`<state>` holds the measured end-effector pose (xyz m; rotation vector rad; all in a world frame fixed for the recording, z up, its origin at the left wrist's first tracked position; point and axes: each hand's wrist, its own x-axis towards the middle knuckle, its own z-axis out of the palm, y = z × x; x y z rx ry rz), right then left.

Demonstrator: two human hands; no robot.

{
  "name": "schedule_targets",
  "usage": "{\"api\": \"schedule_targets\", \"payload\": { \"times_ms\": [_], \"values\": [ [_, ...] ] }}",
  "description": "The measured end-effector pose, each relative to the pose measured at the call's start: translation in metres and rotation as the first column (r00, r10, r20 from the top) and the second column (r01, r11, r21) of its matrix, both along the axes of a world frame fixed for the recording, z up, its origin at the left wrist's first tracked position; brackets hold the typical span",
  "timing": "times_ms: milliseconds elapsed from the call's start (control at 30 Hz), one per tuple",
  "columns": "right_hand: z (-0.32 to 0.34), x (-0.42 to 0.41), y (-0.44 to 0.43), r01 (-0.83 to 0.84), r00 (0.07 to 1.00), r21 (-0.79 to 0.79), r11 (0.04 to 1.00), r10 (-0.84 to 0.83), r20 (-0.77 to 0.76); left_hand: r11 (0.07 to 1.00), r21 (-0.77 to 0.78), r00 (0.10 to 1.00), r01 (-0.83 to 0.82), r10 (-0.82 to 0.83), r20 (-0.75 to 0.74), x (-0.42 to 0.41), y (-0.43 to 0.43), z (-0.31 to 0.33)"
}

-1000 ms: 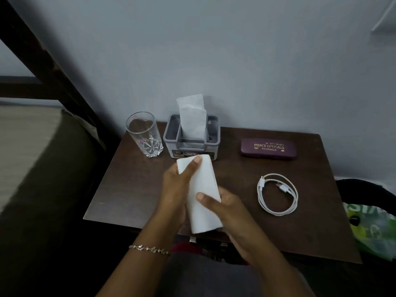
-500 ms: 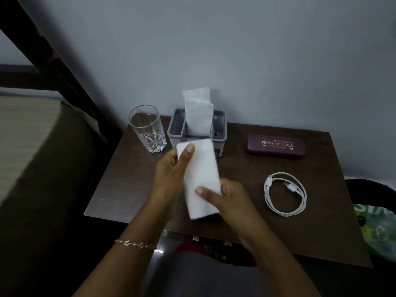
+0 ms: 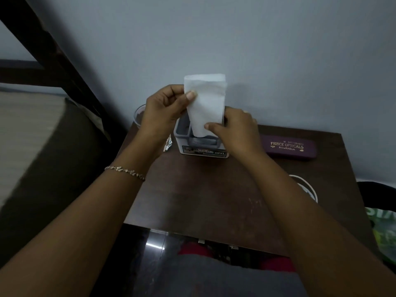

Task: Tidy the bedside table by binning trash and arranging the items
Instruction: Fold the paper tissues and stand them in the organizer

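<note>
A folded white tissue (image 3: 209, 103) stands upright over the grey tissue holder (image 3: 182, 133) at the back of the dark wooden bedside table (image 3: 203, 194). My left hand (image 3: 162, 112) pinches the tissue's upper left edge. My right hand (image 3: 235, 127) grips its lower right part, just above the holder's slot. The tissue's bottom end dips into the holder. The holder's own tissue behind it is hidden.
A drinking glass (image 3: 138, 113) stands left of the holder, mostly behind my left hand. A maroon spectacle case (image 3: 289, 147) lies at the back right. A coiled white cable (image 3: 308, 187) peeks out beside my right forearm. A bed is on the left, a green bag (image 3: 383, 232) on the right.
Both hands have carried the folded tissue from the middle of the table up and back to the holder, turning it upright. The view has moved closer.
</note>
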<state>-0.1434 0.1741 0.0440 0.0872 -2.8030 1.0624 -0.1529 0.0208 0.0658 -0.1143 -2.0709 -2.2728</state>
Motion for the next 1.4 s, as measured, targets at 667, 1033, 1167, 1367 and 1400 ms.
{"api": "schedule_targets", "payload": {
  "times_ms": [667, 1033, 1167, 1367, 1400],
  "values": [
    [-0.015, -0.015, 0.01, -0.099, 0.989, 0.055, 0.994, 0.093, 0.112, 0.992, -0.101, 0.998, -0.07, 0.068, -0.014, -0.009, 0.0, -0.035],
    [-0.025, -0.018, 0.009, -0.052, 0.994, 0.061, 0.997, 0.046, 0.096, 0.966, -0.202, 0.987, -0.159, 0.159, -0.015, -0.01, 0.002, -0.046],
    [-0.027, -0.013, 0.007, -0.002, 1.0, -0.008, 1.0, 0.002, 0.016, 0.957, -0.24, 0.987, -0.161, 0.162, -0.014, -0.012, 0.004, -0.047],
    [-0.031, -0.016, 0.007, 0.019, 0.999, -0.059, 0.998, -0.02, -0.027, 0.92, -0.334, 0.977, -0.206, 0.211, -0.021, -0.012, 0.014, -0.045],
    [-0.032, -0.016, 0.006, 0.029, 0.997, -0.133, 0.991, -0.038, -0.072, 0.919, -0.336, 0.976, -0.206, 0.217, -0.004, -0.012, 0.016, -0.043]
  ]
}}
